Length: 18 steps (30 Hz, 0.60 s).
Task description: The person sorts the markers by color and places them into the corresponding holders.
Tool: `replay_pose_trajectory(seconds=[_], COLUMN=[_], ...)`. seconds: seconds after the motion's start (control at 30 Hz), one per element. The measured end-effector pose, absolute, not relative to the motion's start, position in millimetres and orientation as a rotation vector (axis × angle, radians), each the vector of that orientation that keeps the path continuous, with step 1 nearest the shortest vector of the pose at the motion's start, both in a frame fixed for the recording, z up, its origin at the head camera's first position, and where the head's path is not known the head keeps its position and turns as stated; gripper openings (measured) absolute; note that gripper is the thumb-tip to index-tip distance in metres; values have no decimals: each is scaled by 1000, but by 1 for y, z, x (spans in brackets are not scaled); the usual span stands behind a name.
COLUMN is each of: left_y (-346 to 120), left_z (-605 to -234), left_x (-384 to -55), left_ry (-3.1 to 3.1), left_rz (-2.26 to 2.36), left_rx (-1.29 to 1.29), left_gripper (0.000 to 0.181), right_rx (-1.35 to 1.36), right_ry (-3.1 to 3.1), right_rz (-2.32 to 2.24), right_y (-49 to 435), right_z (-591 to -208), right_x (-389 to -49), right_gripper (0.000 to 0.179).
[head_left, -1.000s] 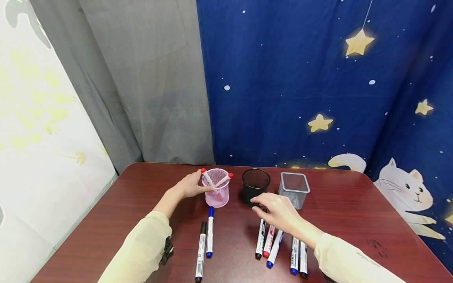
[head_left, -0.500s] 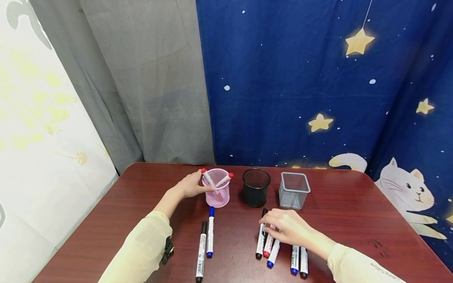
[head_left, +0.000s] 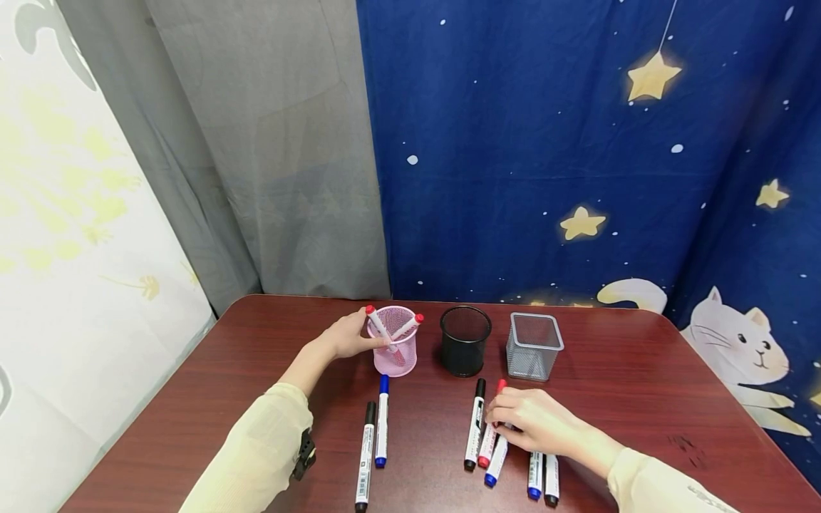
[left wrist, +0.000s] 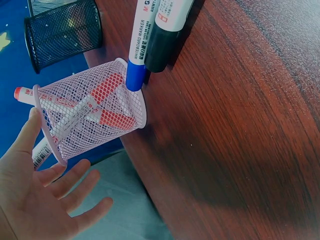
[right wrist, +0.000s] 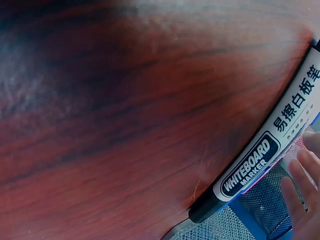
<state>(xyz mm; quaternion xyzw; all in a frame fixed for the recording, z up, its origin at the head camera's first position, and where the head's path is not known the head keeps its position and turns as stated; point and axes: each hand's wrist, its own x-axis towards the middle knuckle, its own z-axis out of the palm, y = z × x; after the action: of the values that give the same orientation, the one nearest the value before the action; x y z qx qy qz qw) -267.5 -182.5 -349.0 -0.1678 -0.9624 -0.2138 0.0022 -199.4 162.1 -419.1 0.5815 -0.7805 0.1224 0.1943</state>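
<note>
At the back of the table, my left hand (head_left: 349, 336) grips the rim of a pink mesh pen holder (head_left: 403, 362). In the left wrist view its thumb lies on the rim, and the other fingers (left wrist: 80, 190) spread out beside it. Two red-capped markers (left wrist: 70, 120) lean inside the holder. My right hand (head_left: 535, 420) is over a red marker (head_left: 487, 447), fingertips right at its barrel; the cap shows beyond the fingers. Beside it lie a black marker (head_left: 474, 427) and a blue marker (head_left: 496, 465), partly under the hand.
A black mesh holder (head_left: 465, 353) and a square silver mesh holder (head_left: 532, 360) stand right of the pink one. A blue marker (head_left: 382, 424) and a black marker (head_left: 365, 456) lie in front of the pink holder. Another blue marker (head_left: 535, 474) and black marker (head_left: 551, 479) lie below the right wrist.
My right hand has drawn back from near the black holder and come down to the right, over the red marker. The left hand keeps its place at the pink holder.
</note>
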Motion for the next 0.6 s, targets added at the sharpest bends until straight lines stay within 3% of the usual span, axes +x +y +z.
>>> replay_pose_trajectory(seconds=[0.6], left_y=[-183], left_z=[-350], left_x=[-268], left_ry=[-3020], left_rz=[-667], left_rx=[-515], left_gripper=[62], right_rx=[1680], right_ry=[-2207], right_rz=[236], right_y=[158], right_z=[-419], right_x=[-202], right_gripper=[24])
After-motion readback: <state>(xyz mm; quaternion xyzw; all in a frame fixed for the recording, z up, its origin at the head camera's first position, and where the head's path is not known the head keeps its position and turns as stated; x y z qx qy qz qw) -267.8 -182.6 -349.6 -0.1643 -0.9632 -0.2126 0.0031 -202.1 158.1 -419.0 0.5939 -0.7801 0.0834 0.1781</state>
